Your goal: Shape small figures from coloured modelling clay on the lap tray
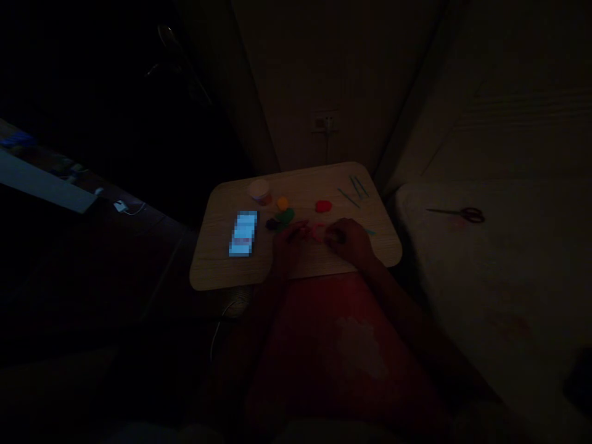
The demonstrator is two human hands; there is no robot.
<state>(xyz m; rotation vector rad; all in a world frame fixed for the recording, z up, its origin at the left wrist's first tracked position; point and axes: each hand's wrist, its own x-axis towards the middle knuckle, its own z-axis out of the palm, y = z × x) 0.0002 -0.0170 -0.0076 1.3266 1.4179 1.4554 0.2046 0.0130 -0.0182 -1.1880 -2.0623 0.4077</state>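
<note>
"What did the room look like?"

"Very dark. A small table (pixel 210 265) with rounded corners stood before a wall (pixel 296 80), where a socket (pixel 325 121) had a cord hanging from it. A pale padded surface (pixel 513 265) was off to the right, with scissors (pixel 462 214) lying on it."

"And on the table?"

"A lit phone (pixel 243 233) on the left, and a tub (pixel 259 192) near the far edge. Orange (pixel 282 203), green (pixel 285 216) and dark lumps (pixel 272 224) sat close together, the red lump (pixel 323 206) apart from them. Thin sticks (pixel 355 189) lay towards the far right corner."

"Where was the pink piece?"

"The pink piece (pixel 317 232) was between the hands, over the near half of the table."

"What were the hands doing?"

"The left hand (pixel 290 235) reached to its left side, fingers bent. The right hand (pixel 348 240) was curled just to its right. It was too dark to tell whether either pinched it."

"How much room was there?"

"Both forearms crossed the near edge, above red cloth (pixel 319 320). Bare wood showed between the phone and the left edge, and between the red lump and the far edge. On the right, a short stick (pixel 370 232) lay just beyond the right hand."
</note>
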